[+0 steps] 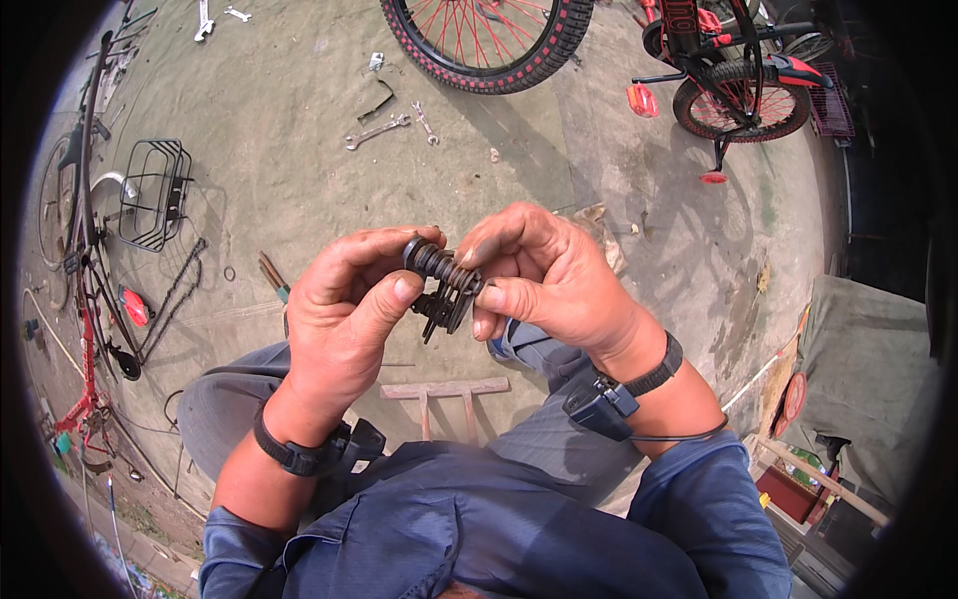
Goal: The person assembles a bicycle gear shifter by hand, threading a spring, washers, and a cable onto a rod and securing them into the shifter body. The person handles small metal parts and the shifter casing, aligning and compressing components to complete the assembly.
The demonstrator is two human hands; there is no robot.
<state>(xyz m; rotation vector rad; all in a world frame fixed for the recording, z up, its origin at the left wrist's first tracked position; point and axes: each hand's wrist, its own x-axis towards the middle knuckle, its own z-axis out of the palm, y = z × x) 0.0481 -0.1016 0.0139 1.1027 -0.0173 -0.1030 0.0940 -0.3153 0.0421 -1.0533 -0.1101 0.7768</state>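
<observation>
A small dark metal part (439, 266) is held up between my two hands, above my lap. Its upper piece is ridged like a coil or a stack of rings, with a round end on the left. Thin dark loops or prongs hang below it; I cannot make out its exact kind. My left hand (344, 299) pinches the round left end between thumb and fingers. My right hand (559, 285) grips the other end, thumb in front and fingers curled behind. The palms and some fingertips are hidden.
Spanners (377, 133) lie on the greenish floor cloth ahead. A bicycle wheel (489, 50) and a black and red bicycle (733, 80) are at the far side. To the left are a black wire basket (155, 195), a chain (178, 295) and a red frame (85, 384).
</observation>
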